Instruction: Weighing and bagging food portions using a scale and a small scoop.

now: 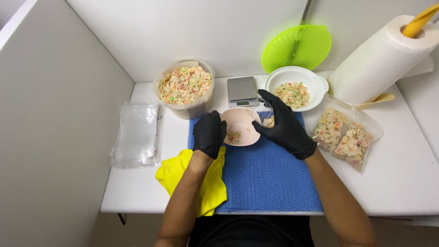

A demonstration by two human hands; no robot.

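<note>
Both hands wear black gloves. My left hand point(209, 133) grips the left rim of a small pink bowl point(241, 120) that rests on a blue mat point(267, 176); a few pasta shells lie in the bowl. My right hand point(284, 126) holds a small clear plastic cup point(266, 114), tilted over the bowl's right edge, with some shells inside it.
A clear tub of coloured pasta shells point(185, 87) stands at the back left. Behind the bowl sits a small digital scale point(242, 90), then a white bowl of shells point(296, 84). Two filled bags point(345, 135), a paper towel roll point(379, 61), empty bags point(136, 132) and a yellow cloth point(176, 174) lie around.
</note>
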